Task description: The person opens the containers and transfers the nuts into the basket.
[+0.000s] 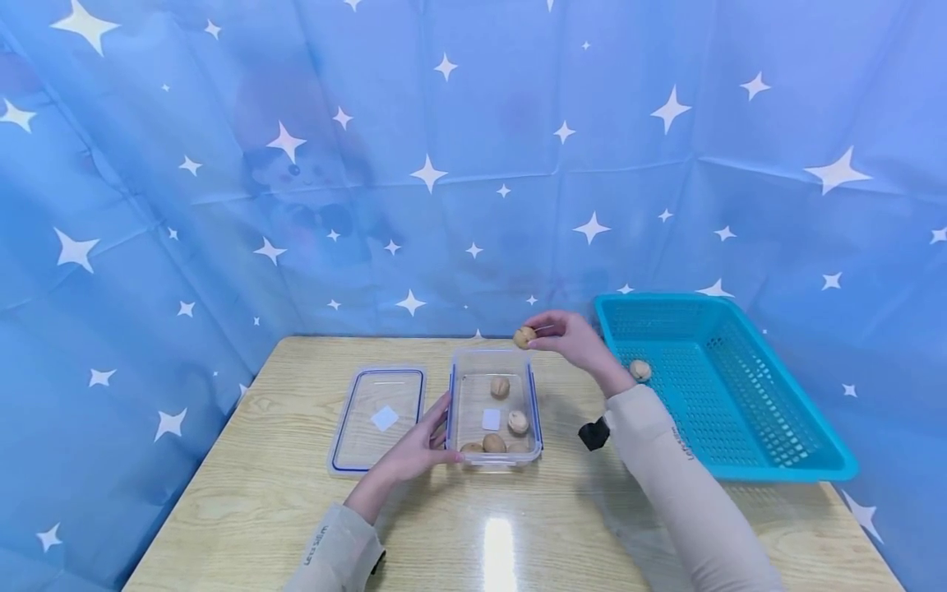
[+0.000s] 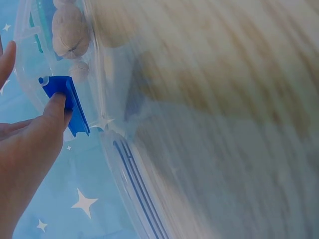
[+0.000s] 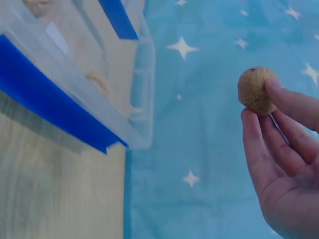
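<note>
My right hand pinches a walnut between thumb and fingertips, above the back right corner of a clear plastic food container. My left hand holds the container at its front left corner. In the left wrist view, the thumb presses on a blue locking flap. Several walnuts lie inside the container, one toward the back and another on the right, with others along the front wall. A small white square shows in the container's bottom.
Left of the container a clear lid with a blue seal lies flat on the wooden table. A turquoise perforated basket stands at the right, with one walnut in it near my right forearm. A blue star-patterned curtain hangs behind.
</note>
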Demonstrator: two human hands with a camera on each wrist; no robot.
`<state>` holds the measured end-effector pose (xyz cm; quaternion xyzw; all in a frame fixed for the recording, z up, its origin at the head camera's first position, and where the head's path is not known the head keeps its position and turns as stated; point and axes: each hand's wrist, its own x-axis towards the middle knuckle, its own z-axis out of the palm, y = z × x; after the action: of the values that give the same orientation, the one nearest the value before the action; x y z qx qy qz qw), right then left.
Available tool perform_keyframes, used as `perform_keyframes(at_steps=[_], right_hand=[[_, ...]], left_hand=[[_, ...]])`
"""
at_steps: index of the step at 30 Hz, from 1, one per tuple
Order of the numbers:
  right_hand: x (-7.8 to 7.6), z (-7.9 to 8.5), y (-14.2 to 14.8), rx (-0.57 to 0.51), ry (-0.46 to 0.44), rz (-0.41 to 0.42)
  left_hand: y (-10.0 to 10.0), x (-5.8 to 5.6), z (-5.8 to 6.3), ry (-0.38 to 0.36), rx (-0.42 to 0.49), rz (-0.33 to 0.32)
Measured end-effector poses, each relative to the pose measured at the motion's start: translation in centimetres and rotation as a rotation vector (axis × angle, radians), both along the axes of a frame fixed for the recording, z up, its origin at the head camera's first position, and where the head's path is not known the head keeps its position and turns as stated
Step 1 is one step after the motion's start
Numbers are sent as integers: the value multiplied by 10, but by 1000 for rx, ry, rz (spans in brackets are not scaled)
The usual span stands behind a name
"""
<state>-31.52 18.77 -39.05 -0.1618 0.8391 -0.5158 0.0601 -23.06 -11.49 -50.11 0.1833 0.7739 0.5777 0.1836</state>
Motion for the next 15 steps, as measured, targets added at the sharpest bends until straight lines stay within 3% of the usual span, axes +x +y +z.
perform_keyframes(at_steps=[8,15], right_hand=[[3,11,31,24,-11,-124],[6,8,57,33,-6,-223]], left_hand=[[-1,-1,0,1,-2,1],[-2,-1,-1,-5,20,-15]])
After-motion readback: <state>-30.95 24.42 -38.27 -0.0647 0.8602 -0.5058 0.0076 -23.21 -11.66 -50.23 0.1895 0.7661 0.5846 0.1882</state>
